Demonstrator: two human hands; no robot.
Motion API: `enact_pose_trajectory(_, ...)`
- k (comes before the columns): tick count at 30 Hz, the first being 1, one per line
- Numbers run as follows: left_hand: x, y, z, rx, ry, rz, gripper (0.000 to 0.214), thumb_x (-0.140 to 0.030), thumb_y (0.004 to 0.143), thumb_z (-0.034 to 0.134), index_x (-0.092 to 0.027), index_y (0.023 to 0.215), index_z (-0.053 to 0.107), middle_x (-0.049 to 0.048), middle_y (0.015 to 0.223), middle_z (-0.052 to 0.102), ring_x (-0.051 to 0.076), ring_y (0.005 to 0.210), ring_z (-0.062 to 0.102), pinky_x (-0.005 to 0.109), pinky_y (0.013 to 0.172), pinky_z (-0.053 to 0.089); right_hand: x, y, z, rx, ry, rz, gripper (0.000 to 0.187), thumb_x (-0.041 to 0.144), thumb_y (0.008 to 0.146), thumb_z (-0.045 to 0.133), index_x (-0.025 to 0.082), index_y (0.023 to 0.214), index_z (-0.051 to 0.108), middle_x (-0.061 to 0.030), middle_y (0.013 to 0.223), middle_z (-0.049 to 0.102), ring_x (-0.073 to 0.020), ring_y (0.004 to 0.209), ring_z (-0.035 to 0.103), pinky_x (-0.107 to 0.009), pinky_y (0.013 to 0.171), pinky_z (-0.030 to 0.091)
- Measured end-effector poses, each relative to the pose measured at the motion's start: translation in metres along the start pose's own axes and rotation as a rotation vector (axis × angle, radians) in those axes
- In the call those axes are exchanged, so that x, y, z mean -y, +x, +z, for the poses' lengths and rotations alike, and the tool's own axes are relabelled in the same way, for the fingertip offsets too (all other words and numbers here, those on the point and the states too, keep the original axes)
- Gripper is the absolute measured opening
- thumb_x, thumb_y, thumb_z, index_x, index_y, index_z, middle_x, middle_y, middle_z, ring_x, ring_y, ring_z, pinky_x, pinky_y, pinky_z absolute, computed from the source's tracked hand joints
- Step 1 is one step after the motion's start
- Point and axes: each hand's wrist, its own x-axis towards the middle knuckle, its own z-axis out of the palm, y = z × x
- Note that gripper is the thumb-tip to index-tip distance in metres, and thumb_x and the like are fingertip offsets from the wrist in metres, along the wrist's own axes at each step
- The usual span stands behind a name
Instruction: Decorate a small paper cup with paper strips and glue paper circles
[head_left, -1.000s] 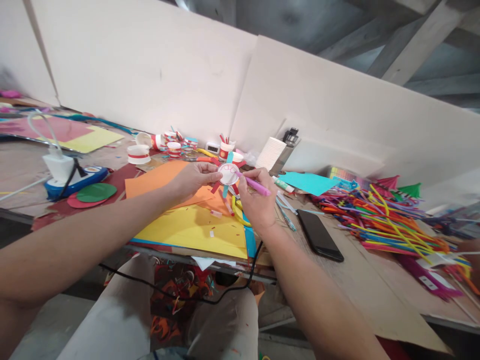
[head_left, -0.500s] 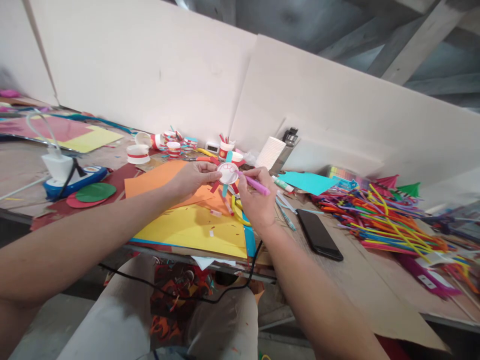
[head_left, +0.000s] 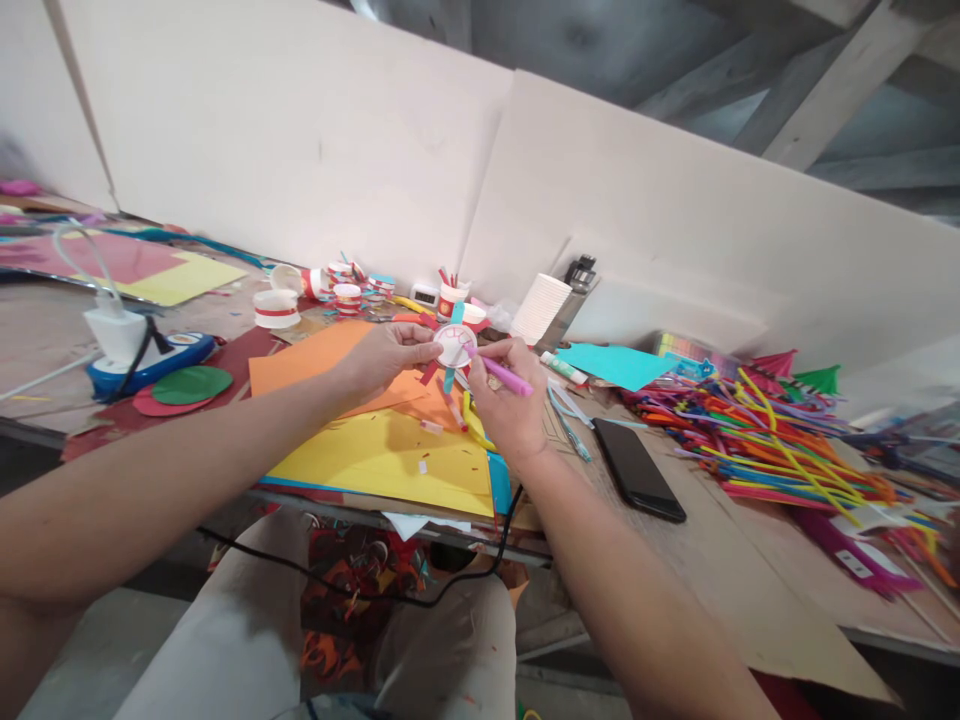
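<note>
My left hand [head_left: 394, 352] pinches the left edge of a small paper cup [head_left: 453, 347], its round white bottom turned toward me. Red and blue paper strips stick out around the cup, and pink lines are drawn on the white disc. In my right hand [head_left: 510, 400] is a pink marker [head_left: 505, 375], its tip on or very near the right part of the disc. Both hands are above orange paper [head_left: 322, 358] and yellow paper [head_left: 375, 450].
A black phone [head_left: 637, 470] lies right of my hands, beside a heap of pipe cleaners [head_left: 780, 430]. Small decorated cups [head_left: 346, 298] and a stack of paper cups [head_left: 541, 308] stand along the white wall. A blue power strip [head_left: 154, 365] is at left; a black cable [head_left: 360, 592] hangs over my lap.
My right hand and the marker have shifted slightly left and down across the disc. More pink line shows on it. The left hand keeps its place.
</note>
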Motion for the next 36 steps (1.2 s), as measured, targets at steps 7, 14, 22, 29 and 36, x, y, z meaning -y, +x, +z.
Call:
enact_pose_trajectory(7, -0.0009, 0.0, -0.0001, 0.015, 0.016, 0.01, 0.029, -0.038, 0.061, 0.084, -0.015, 0.071, 0.069, 0.0011, 0.065, 0.064, 0.012, 0.06, 0.056, 0.027, 0.061, 0.045, 0.0002, -0.0006, 0.0003, 0.002, -0.013, -0.012, 0.009, 0.021, 0.083, 0.061, 0.022, 0.077, 0.055, -0.0002, 0.071, 0.061, -0.017, 0.07, 0.058, -0.035, 0.068, 0.043)
enact_pose_trajectory(14, 0.002, 0.0009, -0.0026, 0.021, 0.005, 0.015, 0.027, -0.035, 0.063, 0.083, -0.014, 0.072, 0.07, 0.0011, 0.068, 0.065, 0.011, 0.061, 0.056, 0.027, 0.062, 0.046, 0.0005, -0.0004, -0.0003, 0.009, -0.011, 0.006, 0.008, 0.021, 0.082, 0.061, 0.022, 0.077, 0.055, 0.0003, 0.069, 0.061, -0.0165, 0.068, 0.057, -0.034, 0.068, 0.043)
enact_pose_trajectory(22, 0.0014, 0.0013, -0.0031, -0.005, -0.004, 0.02, 0.028, -0.035, 0.061, 0.084, -0.014, 0.072, 0.069, 0.001, 0.07, 0.066, 0.011, 0.061, 0.056, 0.027, 0.061, 0.045, 0.0006, 0.0, -0.0008, -0.002, -0.02, 0.01, 0.008, 0.02, 0.082, 0.061, 0.021, 0.076, 0.055, 0.0005, 0.069, 0.061, -0.016, 0.068, 0.056, -0.033, 0.066, 0.042)
enact_pose_trajectory(29, -0.0019, -0.0006, -0.0017, -0.021, 0.008, 0.012, 0.027, -0.035, 0.061, 0.084, -0.015, 0.071, 0.069, 0.0016, 0.07, 0.066, 0.011, 0.061, 0.055, 0.028, 0.063, 0.045, 0.0011, 0.0003, -0.0017, 0.015, -0.032, 0.037, 0.01, 0.019, 0.081, 0.06, 0.022, 0.073, 0.053, 0.0014, 0.067, 0.06, -0.0159, 0.066, 0.055, -0.034, 0.066, 0.041)
enact_pose_trajectory(36, 0.0002, 0.0003, -0.0036, -0.02, 0.009, 0.016, 0.029, -0.036, 0.061, 0.084, -0.015, 0.072, 0.069, 0.0022, 0.071, 0.066, 0.011, 0.061, 0.055, 0.029, 0.063, 0.046, 0.0008, 0.0, -0.0031, 0.028, -0.029, 0.033, 0.011, 0.019, 0.08, 0.059, 0.022, 0.071, 0.053, 0.0013, 0.067, 0.059, -0.0161, 0.067, 0.056, -0.033, 0.065, 0.041)
